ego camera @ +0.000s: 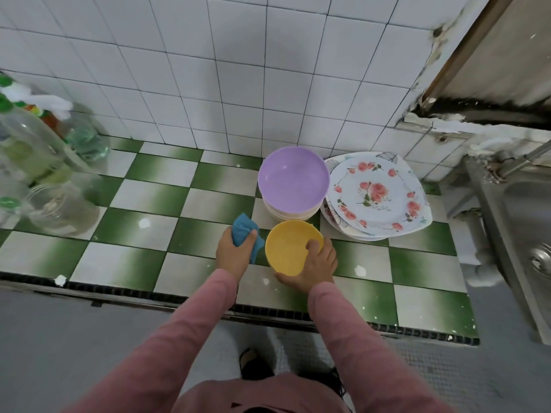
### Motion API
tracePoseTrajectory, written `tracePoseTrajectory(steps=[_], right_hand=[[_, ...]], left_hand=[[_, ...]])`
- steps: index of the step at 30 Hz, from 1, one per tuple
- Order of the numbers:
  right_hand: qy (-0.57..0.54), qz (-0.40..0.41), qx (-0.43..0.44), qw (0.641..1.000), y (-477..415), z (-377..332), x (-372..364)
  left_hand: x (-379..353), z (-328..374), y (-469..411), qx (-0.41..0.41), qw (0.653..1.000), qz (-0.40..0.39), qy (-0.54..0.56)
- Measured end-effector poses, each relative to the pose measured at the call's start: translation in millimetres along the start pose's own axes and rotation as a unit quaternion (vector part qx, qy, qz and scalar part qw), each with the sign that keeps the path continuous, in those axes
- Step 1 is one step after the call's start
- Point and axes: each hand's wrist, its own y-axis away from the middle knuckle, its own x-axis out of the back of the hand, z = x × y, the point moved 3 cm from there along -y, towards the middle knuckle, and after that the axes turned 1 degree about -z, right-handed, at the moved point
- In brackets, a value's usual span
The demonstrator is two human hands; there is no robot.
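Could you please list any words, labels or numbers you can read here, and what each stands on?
None can be read.
Label on the bottles at the left: too blurred to read.
Yellow bowl, purple bowl, cloth and plates: no words, only flowers on the plates.

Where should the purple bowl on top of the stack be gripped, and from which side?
Pinch the purple bowl at its left rim, thumb inside, fingers under the lip. It sits upright, nested in the pale bowls, so only the rim is free. The flowered plates crowd its right side and the tiled wall stands behind, so come from the left front.
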Motion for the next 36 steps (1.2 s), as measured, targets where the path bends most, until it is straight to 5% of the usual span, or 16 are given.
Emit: tracePoseTrajectory(steps=[22,36], right_hand=[[-0.065,0.042,0.049,0.996,12.9,5.0,5.4],[-0.088,0.202,0.144,0.965,31.7,-0.2,36.4]], left_hand=[[-2.0,-9.9,9.9,0.023,0.999,0.016,-0.014],[-21.6,5.0,20.9,0.019,0.992,-0.039,-0.12]])
